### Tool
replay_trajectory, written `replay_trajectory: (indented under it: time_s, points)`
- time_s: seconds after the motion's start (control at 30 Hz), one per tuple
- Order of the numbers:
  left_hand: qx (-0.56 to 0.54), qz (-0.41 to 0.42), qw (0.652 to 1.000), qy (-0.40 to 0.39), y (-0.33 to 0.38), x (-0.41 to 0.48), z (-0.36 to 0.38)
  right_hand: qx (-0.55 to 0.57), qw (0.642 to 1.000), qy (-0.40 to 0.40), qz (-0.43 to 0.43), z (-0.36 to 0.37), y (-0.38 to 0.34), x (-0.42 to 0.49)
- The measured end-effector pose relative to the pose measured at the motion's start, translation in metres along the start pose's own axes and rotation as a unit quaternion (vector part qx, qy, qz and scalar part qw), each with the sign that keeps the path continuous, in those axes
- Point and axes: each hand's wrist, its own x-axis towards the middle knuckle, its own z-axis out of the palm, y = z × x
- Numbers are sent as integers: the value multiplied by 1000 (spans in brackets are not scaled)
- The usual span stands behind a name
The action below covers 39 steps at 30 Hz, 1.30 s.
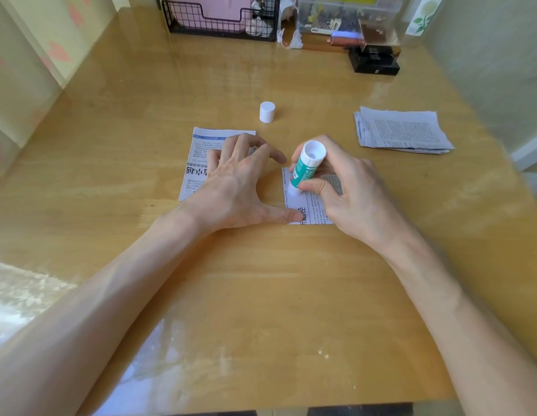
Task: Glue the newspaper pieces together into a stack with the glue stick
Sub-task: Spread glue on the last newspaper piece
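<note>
Head view showed the right hand (348, 187) clamped around a green glue stick (304, 168), tilted, its lower end pressed on a newspaper piece (313, 210) near the middle of the tabletop (261, 295). The left hand (234, 187) lay flat with fingers spread, its thumb pinning that piece's near left corner and its fingers resting on a second piece (198, 163) just beside. The white cap (267, 112) stood farther back, and a pile of pieces (405, 132) lay toward the right edge.
</note>
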Motion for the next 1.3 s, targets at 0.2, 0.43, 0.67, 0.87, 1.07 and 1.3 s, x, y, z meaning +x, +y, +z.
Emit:
replay_trajectory:
  time_s: [0.2,0.43,0.67,0.87,1.07,1.3]
  points:
    - [-2,-4,1000,-4,0,0,-1,-57,997,47,11,5,14,8]
    - [-4,-1,1000,-2,2,-1,-2,55,987,151,23,-3,23,15]
    - [3,-3,1000,-7,2,-1,-2,86,996,26,-27,-5,8,0]
    - [4,1,1000,2,0,0,-1,81,996,-27,-38,-4,3,-3]
    - [4,4,1000,7,-1,0,0,51,997,-37,-34,-3,3,-2]
    - [7,8,1000,4,-1,0,1,3,999,-17,-34,2,5,2]
